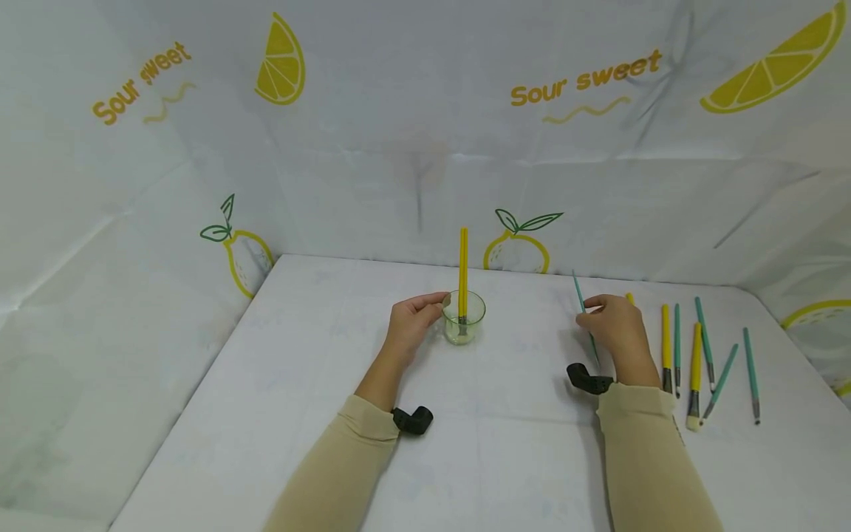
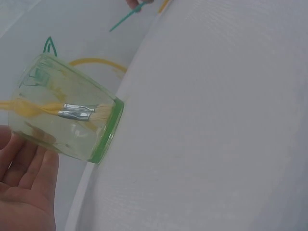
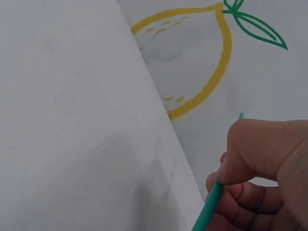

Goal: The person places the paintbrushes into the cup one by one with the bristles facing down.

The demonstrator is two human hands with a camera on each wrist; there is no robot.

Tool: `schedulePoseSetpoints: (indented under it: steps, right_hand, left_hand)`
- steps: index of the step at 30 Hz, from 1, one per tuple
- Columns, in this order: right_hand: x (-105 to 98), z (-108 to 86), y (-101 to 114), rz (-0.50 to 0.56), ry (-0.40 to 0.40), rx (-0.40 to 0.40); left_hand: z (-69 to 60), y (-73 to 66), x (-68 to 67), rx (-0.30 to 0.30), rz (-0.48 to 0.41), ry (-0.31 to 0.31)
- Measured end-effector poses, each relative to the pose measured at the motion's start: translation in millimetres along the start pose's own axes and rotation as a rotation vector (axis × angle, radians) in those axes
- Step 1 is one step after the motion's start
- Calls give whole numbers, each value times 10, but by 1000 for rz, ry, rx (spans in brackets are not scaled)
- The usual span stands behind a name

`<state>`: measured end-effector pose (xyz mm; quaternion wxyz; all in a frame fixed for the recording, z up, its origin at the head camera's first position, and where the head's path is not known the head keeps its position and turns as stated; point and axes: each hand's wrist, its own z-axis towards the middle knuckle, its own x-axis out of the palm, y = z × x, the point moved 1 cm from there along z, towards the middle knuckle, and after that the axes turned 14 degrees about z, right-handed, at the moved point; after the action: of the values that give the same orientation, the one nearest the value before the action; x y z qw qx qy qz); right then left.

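Observation:
A clear, greenish glass [image 1: 460, 332] stands upright on the white table, holding yellow-handled paintbrushes [image 1: 463, 270] with their bristles down. My left hand [image 1: 410, 325] holds the left side of the glass near its rim. Through the wall of the glass [image 2: 72, 132], in the left wrist view, a flat brush's pale bristles [image 2: 100, 113] show near the green base. To the right, my right hand [image 1: 614, 332] pinches a thin teal paintbrush [image 1: 578, 292] between thumb and fingers, above the table. The right wrist view shows its teal handle [image 3: 209, 207] in that grip; its bristles are not clearly visible.
Right of my right hand lie several loose paintbrushes, among them a yellow one [image 1: 695, 362] and a teal one [image 1: 751, 373]. A white cloth printed with lemons [image 1: 279, 63] hangs behind the table [image 1: 505, 458]. Black wrist cameras [image 1: 414, 421] sit on both wrists.

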<state>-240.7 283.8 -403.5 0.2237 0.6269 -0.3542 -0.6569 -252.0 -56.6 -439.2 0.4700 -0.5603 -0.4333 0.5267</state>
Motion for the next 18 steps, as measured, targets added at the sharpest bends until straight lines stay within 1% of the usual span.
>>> schedulePoseSetpoints:
  steps: [3, 7, 10, 13, 15, 18]
  right_hand:
    - [8, -17, 62, 38, -43, -57]
    - [20, -44, 167, 120, -107, -94]
    - [39, -73, 279, 235, -157, -106]
    - [75, -100, 404, 365, -209, -145]
    - [102, -120, 487, 453, -242, -192]
    - [144, -149, 598, 573, -288, -287]
  left_hand:
    - [-2, 6, -2, 5, 4, -5]
    - [0, 17, -1, 2, 1, -6]
    - [-1, 20, 3, 1, 2, -3]
    - [1, 20, 9, 8, 1, -1]
    - [7, 22, 12, 10, 2, -2]
    - [10, 16, 13, 11, 4, -1]
